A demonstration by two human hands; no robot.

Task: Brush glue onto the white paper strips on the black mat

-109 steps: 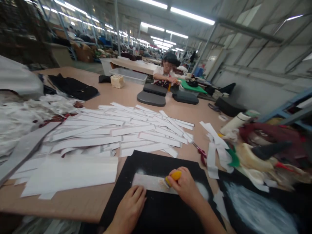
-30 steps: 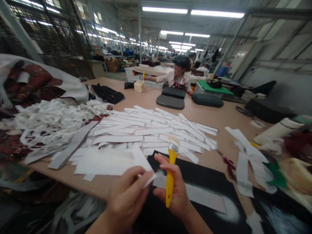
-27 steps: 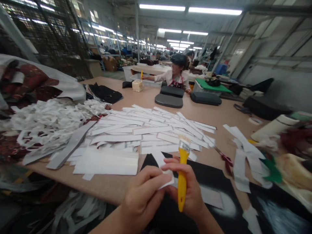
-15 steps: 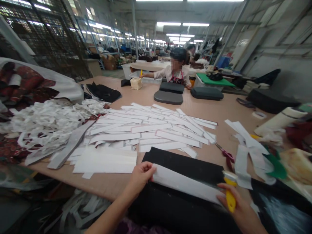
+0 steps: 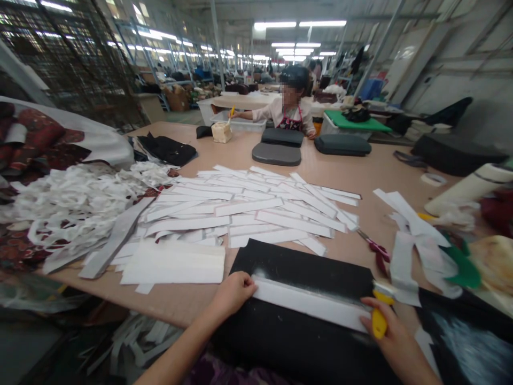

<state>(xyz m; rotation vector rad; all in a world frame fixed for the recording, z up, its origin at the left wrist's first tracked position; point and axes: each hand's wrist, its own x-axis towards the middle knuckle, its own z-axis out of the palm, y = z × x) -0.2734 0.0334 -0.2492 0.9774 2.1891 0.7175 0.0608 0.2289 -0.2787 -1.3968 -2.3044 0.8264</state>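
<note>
Over the black sheet [image 5: 308, 263], we are pinching one end of the strip [image 5: 306, 305] in our left hand [image 5: 236, 291], fingertips closed; our right hand [image 5: 388, 330], fingers half curled, is holding the brush [image 5: 379, 324] and touching the strip's other end.

Tube lights [image 5: 323, 23] run back overhead in long rows. Grey wall [image 5: 487, 101] over on the right — dark mesh [image 5: 76, 64] on the left.

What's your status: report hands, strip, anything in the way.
Left hand pinching white strip, left end. Right hand at right end, gripping yellow brush. Strip over black sheet. Scissors nearby, clear of strip.
</note>
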